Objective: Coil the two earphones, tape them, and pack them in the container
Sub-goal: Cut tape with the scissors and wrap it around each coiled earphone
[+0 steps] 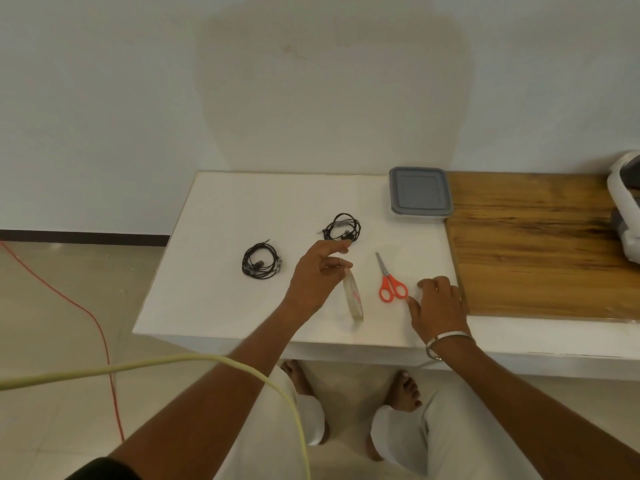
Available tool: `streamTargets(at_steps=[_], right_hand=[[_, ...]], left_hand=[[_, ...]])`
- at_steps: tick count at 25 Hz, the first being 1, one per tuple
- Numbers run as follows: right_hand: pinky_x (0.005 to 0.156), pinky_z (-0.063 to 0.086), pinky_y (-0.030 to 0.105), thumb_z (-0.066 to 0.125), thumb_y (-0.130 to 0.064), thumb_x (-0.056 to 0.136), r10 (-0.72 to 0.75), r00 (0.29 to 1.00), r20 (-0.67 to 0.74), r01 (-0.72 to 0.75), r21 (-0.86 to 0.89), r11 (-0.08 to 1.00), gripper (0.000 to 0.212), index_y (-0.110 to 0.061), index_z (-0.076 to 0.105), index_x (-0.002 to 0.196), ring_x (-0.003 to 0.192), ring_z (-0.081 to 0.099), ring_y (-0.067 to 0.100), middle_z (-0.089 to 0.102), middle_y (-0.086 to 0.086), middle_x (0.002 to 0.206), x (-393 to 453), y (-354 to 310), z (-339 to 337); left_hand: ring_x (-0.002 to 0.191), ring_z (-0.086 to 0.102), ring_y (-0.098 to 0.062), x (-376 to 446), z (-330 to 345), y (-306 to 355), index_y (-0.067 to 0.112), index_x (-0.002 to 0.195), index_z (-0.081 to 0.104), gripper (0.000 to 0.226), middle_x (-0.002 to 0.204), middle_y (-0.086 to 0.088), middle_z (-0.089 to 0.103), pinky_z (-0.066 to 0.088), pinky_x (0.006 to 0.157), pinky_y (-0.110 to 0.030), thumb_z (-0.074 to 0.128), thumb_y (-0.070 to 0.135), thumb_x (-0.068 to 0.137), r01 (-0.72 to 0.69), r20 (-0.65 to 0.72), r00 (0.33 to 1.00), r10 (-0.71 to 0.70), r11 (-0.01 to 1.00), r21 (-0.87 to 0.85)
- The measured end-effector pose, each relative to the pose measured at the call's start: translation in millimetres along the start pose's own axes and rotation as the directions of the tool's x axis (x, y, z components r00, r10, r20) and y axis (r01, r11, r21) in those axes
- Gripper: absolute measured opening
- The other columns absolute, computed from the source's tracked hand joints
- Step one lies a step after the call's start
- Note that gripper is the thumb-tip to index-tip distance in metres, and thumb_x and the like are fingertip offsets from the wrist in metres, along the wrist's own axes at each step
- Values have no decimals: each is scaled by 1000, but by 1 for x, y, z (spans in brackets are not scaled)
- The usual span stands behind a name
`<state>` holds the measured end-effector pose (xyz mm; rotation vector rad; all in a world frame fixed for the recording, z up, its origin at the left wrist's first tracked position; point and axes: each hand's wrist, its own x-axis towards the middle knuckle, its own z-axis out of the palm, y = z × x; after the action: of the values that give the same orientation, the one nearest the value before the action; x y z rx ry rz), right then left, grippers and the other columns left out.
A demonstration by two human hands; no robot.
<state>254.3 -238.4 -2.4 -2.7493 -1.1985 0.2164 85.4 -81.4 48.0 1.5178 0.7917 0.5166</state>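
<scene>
Taping step: left hand (317, 275) pinches tape roll (354, 295); right hand (437, 299) rests relaxed beside scissors (389, 280). Both earphones (261, 260) coiled; next, likely pull strip.

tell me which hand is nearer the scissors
Right. The right hand rests on the table just beside the scissors, its fingertips almost at the orange handles. The left hand is farther off on the other side, at the tape roll.

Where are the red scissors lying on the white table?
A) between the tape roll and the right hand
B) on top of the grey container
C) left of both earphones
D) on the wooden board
A: the scissors lie flat between the tape roll and the right hand.
</scene>
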Motion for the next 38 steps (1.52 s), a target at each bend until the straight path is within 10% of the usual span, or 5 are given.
streamTargets(at_steps=[11,21,28,32,38], right_hand=[[81,49,33,53,-42,90,-18,998,62,8,149,989,36,-12,51,110,94,51,22,52,9,108,14,-27,-1],[83,50,29,59,-42,87,42,982,187,-63,108,992,42,-6,54,108,85,58,19,52,10,108,23,-35,-3],[52,40,22,59,-42,88,37,946,321,-104,194,975,40,-6,62,69,59,56,19,61,10,67,40,-31,-26],[78,47,27,65,-37,84,-110,826,552,-194,464,864,24,-14,69,83,77,67,15,72,2,78,41,-21,-51],[91,53,32,67,-47,80,-209,537,817,25,233,972,40,-10,67,94,81,72,13,74,4,93,55,-20,-79]], left_hand=[[96,69,-19,-4,5,-4,17,125,61,46,119,-2,61,57,89,-35,68,-3,85,5,19,1000,-5,1000,-15],[95,69,-20,-3,5,1,19,122,63,43,119,-1,64,49,75,-9,71,2,84,1,25,1000,0,1000,-5],[90,70,-18,-3,1,2,18,119,64,41,118,-1,63,48,79,-9,72,2,83,-2,31,1000,2,1000,7],[85,69,-14,-1,-2,3,12,122,63,43,118,-5,59,56,78,-21,70,-4,83,2,76,997,0,999,-32],[80,68,-15,5,-3,5,11,123,64,45,120,-11,57,61,73,-34,69,-7,82,3,136,991,1,999,-34]])
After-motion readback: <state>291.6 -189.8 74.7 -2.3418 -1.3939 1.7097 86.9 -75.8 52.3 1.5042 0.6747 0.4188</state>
